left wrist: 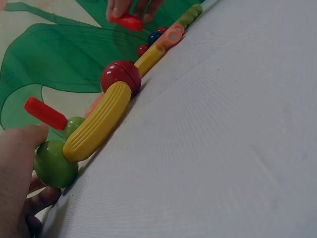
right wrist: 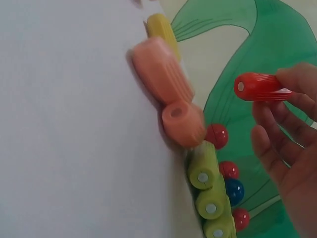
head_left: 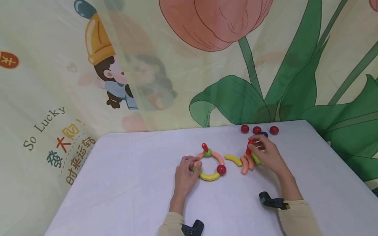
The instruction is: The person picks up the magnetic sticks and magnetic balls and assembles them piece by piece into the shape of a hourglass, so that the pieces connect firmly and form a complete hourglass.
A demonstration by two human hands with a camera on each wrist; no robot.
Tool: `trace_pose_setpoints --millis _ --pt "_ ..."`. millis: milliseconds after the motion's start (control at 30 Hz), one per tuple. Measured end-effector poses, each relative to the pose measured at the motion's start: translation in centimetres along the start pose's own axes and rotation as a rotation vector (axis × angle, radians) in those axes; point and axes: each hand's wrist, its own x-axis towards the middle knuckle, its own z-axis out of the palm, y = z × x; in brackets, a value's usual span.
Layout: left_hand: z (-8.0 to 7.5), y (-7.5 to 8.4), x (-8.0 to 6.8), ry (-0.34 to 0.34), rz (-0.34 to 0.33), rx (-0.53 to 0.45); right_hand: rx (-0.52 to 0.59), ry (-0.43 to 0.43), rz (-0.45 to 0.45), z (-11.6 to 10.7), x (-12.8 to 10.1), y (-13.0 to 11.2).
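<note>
A toy ring [head_left: 210, 165] of pink and yellow curved pieces lies mid-table, with a red ball [head_left: 221, 169] on its right. On its far side a green ball [head_left: 207, 152] carries an upright red peg [head_left: 205, 147]. My left hand [head_left: 192, 166] grips the green ball [left wrist: 53, 164] at the ring's left end, beside the yellow curved piece [left wrist: 99, 122]. My right hand [head_left: 254, 146] pinches a short red peg [right wrist: 259, 87] above a loose pile: pink pieces [head_left: 246, 164], green pieces [right wrist: 204, 171] and a yellow curve [head_left: 233, 160].
Three red balls [head_left: 257, 129] and a blue ball [head_left: 264, 134] lie near the table's [head_left: 136, 183] far edge behind the right hand. A printed cloth backdrop [head_left: 147, 65] hangs behind. Black wrist cameras [head_left: 271, 200] sit on both forearms.
</note>
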Motion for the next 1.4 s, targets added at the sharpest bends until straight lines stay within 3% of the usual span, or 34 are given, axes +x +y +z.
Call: trace_pose_setpoints --millis 167,433,767,1400 --pt "0.0 0.0 0.0 -0.001 -0.006 0.002 -0.003 -0.001 -0.028 1.1 0.3 0.2" --pt "0.0 0.0 0.0 0.002 0.009 -0.003 0.031 -0.032 0.021 1.3 -0.1 -2.3" --pt "0.1 -0.1 0.0 0.007 0.011 0.004 0.069 -0.121 0.036 2.0 -0.1 -3.2" --pt "0.1 -0.1 0.0 0.015 0.022 0.000 0.127 -0.170 -0.064 3.4 -0.2 -4.5"
